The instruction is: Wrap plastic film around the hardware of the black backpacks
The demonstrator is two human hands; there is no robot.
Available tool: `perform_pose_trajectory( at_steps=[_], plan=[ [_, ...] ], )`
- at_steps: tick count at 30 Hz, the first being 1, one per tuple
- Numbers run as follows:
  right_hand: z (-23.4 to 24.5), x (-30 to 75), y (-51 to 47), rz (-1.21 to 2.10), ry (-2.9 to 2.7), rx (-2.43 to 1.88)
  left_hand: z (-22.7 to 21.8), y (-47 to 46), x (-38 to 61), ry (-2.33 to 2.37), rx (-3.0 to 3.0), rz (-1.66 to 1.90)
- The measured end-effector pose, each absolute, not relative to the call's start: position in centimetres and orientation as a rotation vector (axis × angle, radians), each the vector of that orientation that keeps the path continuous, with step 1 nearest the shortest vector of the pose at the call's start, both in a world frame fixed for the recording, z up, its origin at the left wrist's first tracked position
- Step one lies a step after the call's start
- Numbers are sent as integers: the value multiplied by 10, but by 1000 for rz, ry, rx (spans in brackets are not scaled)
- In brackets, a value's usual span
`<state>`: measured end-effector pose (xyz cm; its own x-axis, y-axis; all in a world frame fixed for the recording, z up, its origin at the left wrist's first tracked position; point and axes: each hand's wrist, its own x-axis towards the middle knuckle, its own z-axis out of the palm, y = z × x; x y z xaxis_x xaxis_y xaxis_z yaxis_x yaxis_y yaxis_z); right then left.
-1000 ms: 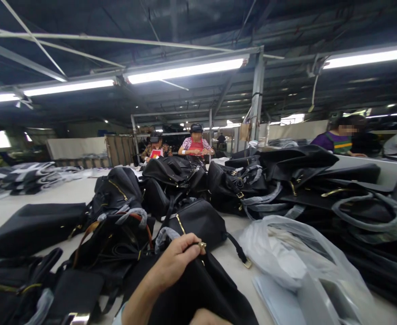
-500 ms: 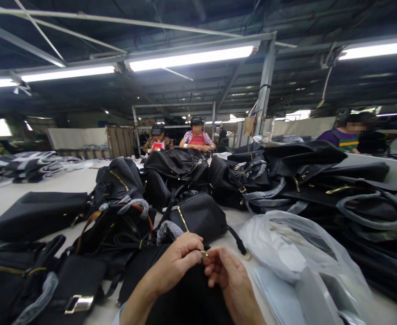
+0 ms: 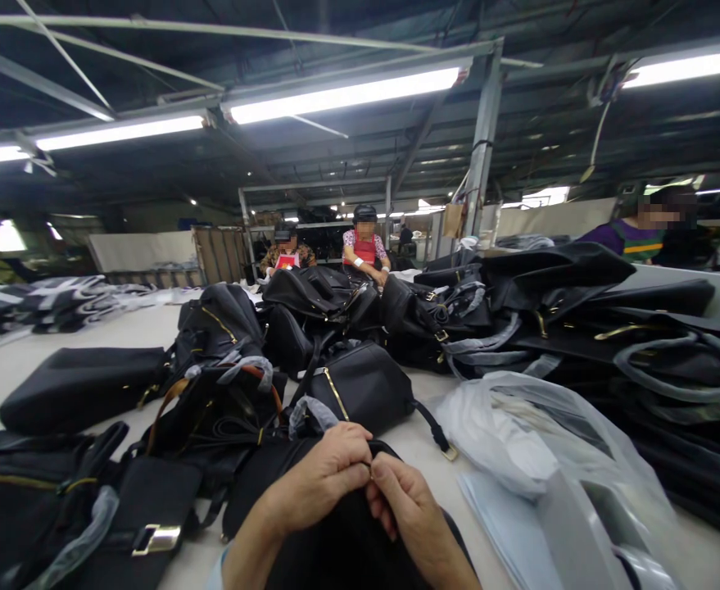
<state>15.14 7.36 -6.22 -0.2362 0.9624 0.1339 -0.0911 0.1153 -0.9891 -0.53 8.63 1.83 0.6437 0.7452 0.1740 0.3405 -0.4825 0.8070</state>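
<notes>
Low in the middle, a black bag point(image 3: 323, 549) is in front of me, its upper edge between my hands. My left hand point(image 3: 326, 475) is closed, thumb and forefinger pinching a small gold metal fitting point(image 3: 370, 469) at that edge. From the other side my right hand point(image 3: 405, 500) pinches at the same fitting, its fingertips meeting those of the left. Most of the fitting is covered by the fingers. Just beyond lies another black bag point(image 3: 365, 385) with a gold zip and a strap ending in a gold buckle point(image 3: 450, 452).
Black bags with plastic-wrapped handles are heaped across the white table point(image 3: 114, 328). On the right are a clear plastic bag point(image 3: 500, 442), pale blue sheets point(image 3: 500, 524) and a grey box-like thing point(image 3: 572, 533). People sit beyond the heap, one in a red apron point(image 3: 364, 248).
My right hand has closed in against the left, and the gold fitting is now mostly covered. Across the table, the person in the red apron has shifted and reaches toward the bags.
</notes>
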Motion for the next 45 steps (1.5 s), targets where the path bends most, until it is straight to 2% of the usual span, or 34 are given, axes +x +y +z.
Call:
perform_pose_trajectory(
  at_steps=[10, 16, 20, 26, 34, 45],
  plan=[
    [-64, 157, 72, 1420, -1352, -741, 8, 93, -13, 798, 1987, 727],
    [-64, 152, 75, 1471, -1088, -639, 7, 92, -13, 766, 1981, 797],
    [-61, 149, 72, 1373, -1100, -670, 5, 78, -11, 884, 2038, 1024],
    [-56, 147, 64, 1115, -1437, -765, -5, 50, -14, 1175, 2271, 1548],
    [-14, 128, 88, 744, -2032, -568, -28, 50, -30, 1038, 1534, 1622],
    [-19, 123, 99, 711, -2059, -637, -36, 48, -42, 847, 1115, 1447]
  ],
)
